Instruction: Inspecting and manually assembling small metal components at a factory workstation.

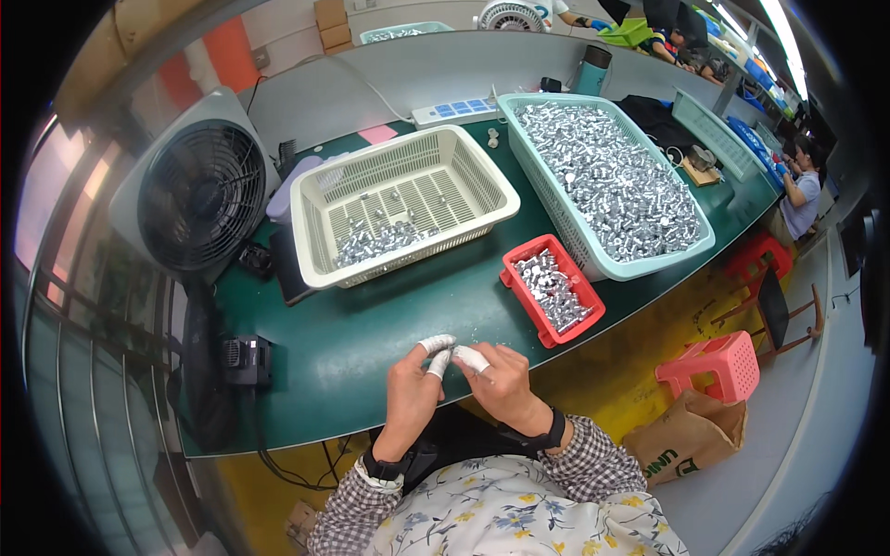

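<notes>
at near edge of desk [362, 320], my left grip [411, 385] and right grip [503, 378] meet, fingertips together; can't tell if holding anything. red bin [577, 329] right, likely for easy reach.

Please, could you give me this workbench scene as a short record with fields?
Left grip: white-covered fingertips, close to the right's
Right grip: one white-covered fingertip; held piece, if any, unclear
Red bin: small metal parts
Cream basket: scattered parts
Turquoise basket: heaped parts
Surface: green tabletop
Far left: fan
</notes>
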The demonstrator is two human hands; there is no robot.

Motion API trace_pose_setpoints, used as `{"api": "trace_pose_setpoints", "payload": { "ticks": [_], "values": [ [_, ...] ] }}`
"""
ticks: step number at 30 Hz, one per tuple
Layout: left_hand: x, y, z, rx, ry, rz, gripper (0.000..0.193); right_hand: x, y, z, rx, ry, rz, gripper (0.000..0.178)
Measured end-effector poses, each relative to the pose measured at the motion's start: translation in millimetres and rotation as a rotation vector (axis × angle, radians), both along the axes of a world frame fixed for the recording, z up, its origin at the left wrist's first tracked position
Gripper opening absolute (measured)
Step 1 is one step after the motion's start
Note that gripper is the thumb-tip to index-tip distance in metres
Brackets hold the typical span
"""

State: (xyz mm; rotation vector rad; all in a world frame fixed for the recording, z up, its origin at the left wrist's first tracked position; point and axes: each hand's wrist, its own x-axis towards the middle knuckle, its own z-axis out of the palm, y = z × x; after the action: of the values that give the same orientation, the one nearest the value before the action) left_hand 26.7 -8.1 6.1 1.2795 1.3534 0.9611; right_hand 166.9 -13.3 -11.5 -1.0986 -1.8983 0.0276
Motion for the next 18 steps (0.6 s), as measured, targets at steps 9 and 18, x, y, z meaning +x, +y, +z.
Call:
{"api": "trace_pose_setpoints", "payload": {
  "ticks": [9,18],
  "values": [
    [-17,18,-26,0.021,-0.038,0.053,0.022,-2,11,-14,-0.009,0.134,0.018,0.006],
    [-41,26,-35,-0.291,-0.641,0.007,0.025,1,6,-15,-0.133,0.271,0.055,0.007]
  ]
}}
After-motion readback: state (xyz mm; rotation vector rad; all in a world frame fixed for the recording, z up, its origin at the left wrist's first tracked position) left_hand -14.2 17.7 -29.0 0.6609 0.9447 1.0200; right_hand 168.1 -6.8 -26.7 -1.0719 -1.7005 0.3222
